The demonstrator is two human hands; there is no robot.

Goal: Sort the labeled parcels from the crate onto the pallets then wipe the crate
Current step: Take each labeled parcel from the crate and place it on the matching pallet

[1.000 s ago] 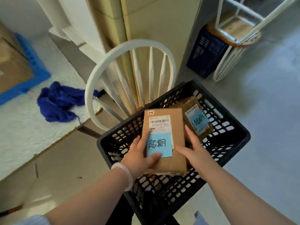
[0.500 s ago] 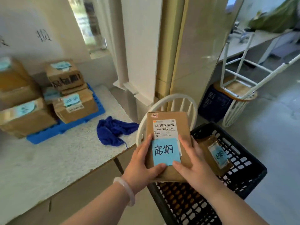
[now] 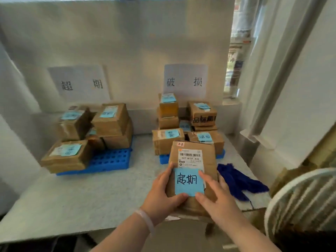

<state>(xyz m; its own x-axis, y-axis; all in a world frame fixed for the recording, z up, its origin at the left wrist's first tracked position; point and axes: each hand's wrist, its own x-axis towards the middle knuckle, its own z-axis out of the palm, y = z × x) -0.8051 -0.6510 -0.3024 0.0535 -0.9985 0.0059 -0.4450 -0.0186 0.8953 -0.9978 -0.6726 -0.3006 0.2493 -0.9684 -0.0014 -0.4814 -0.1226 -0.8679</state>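
A brown cardboard parcel with a barcode label and a blue note reading 超期 is held upright over the white table's front edge. My left hand grips its left side, thumb under the note. My right hand holds its right side, fingers curled round the edge. Two blue pallets stand at the back: the left pallet under a wall sign reading 超期, the right pallet under a sign reading 破损. Both carry several labeled parcels. The black crate is out of view.
A dark blue cloth lies on the table right of the held parcel. A white spindle chair back rises at the lower right. A white backboard stands behind the pallets; a pillar is at the right.
The parcel was lifted out of the black crate and carried left and forward over the table. The view turned from the crate to the two pallets and their signs.
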